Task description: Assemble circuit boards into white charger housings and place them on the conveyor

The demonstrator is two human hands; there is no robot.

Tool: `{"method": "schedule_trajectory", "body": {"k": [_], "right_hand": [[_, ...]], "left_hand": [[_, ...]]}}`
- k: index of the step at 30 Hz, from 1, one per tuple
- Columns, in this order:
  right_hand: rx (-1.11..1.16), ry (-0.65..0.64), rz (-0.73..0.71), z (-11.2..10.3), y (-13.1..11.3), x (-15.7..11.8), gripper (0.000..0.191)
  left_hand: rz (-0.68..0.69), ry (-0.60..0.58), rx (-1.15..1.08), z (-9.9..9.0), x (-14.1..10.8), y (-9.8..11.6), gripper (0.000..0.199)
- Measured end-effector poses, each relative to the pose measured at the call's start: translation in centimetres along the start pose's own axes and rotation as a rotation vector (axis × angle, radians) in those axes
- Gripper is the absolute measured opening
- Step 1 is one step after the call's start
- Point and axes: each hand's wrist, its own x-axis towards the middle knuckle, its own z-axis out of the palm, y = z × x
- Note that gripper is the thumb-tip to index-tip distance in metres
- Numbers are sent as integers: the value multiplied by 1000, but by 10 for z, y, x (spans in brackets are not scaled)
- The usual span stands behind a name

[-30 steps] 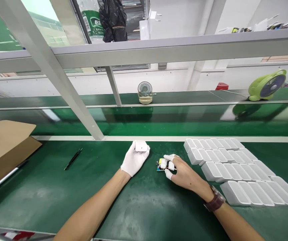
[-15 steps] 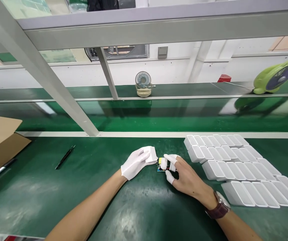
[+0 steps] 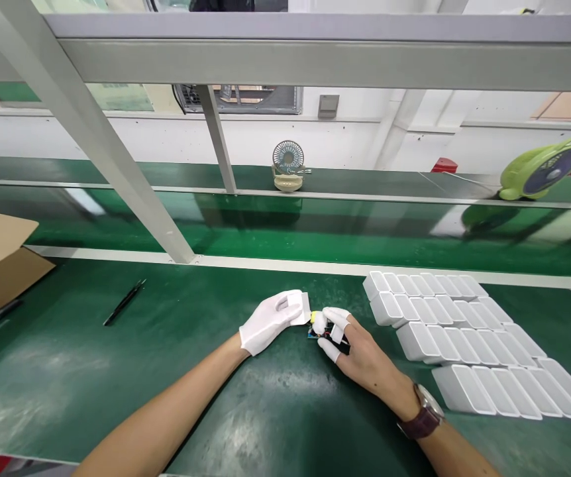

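Note:
My left hand (image 3: 267,324), in a white glove, is closed around a small white plastic case (image 3: 303,309) above the green bench. Just right of the case, my right hand (image 3: 365,351) has white finger cots on its fingertips. Between its thumb and fingers it grips a small circuit board (image 3: 318,324) with yellow, white and blue parts. The board's left end is close against the case's right edge; whether it has entered the case I cannot tell. My right fingers hide part of the board.
Rows of white plastic cases (image 3: 469,338) stand to the right. A black pen (image 3: 124,303) and an open cardboard box (image 3: 2,265) lie on the left. Beyond the bench's white rail are a small fan (image 3: 288,162) and a green fan (image 3: 538,171). A slanted metal post (image 3: 116,156) rises at left.
My right hand has brought the circuit board slightly left, closer to the white case. The case has turned a little in my left hand. The whole view has tilted slightly.

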Motion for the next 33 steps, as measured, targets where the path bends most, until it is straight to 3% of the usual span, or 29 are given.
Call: {"method": "schedule_trajectory", "body": {"k": [5, 9, 12, 20, 33], "right_hand": [[-37, 89, 50, 4, 9, -1, 48], [-1, 365, 0, 3, 10, 0, 46], [68, 486, -65, 1, 6, -2, 49], [8, 383, -260, 4, 1, -8, 64], [-69, 274, -279, 8, 5, -7, 63]], "left_hand": [[67, -33, 114, 1, -5, 0, 64], [312, 3, 422, 5, -11, -6, 56], [474, 71, 607, 6, -11, -13, 54], [733, 80, 825, -1, -7, -21, 62], [900, -6, 866, 1, -9, -21, 70]]}}
